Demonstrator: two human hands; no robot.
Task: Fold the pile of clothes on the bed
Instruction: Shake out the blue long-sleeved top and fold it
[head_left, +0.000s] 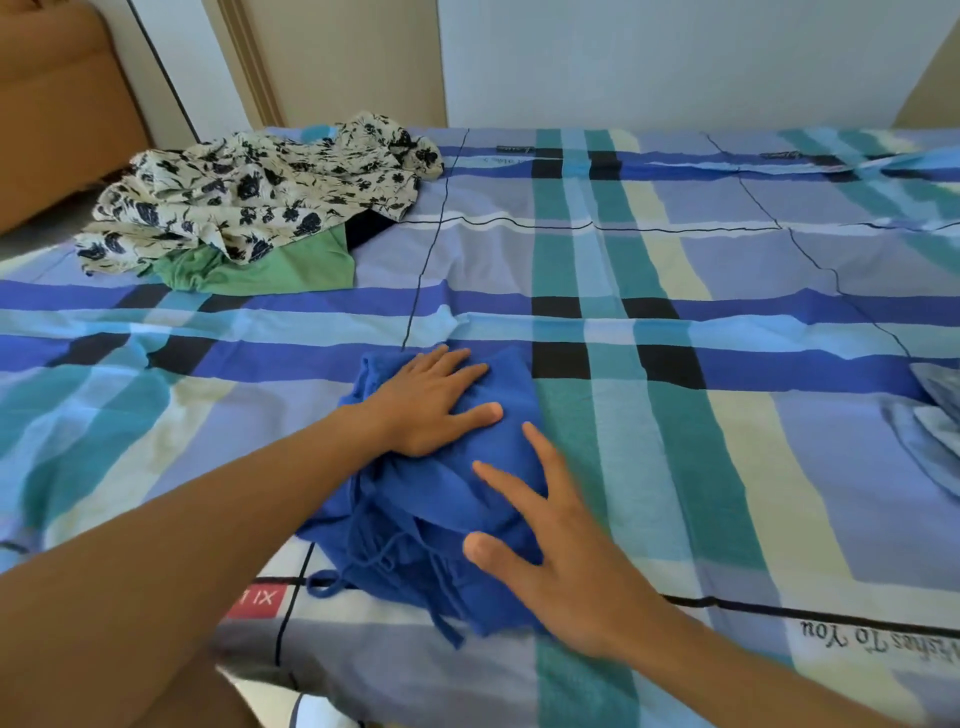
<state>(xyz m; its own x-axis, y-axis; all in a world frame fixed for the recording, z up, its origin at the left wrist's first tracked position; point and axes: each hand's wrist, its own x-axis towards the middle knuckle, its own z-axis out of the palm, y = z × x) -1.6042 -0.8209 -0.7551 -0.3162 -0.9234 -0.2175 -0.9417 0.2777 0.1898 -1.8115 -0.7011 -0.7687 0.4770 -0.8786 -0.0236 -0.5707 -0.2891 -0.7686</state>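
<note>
A folded blue garment (441, 499) with loose drawstrings lies on the plaid bed sheet (727, 441) near the front edge. My left hand (431, 405) lies flat on its far half, fingers straight and spread. My right hand (561, 545) rests with straight fingers on its near right side, slightly blurred. At the far left of the bed sits a pile of clothes: a cream garment with dark flowers (260, 192) on top, a green garment (270, 267) under it, and a dark piece (366, 226) peeking out.
A folded pale blue patterned cloth (935, 421) shows at the right edge of the bed. An orange-brown piece of furniture (57, 104) stands beyond the far left corner. A pale wall runs behind the bed.
</note>
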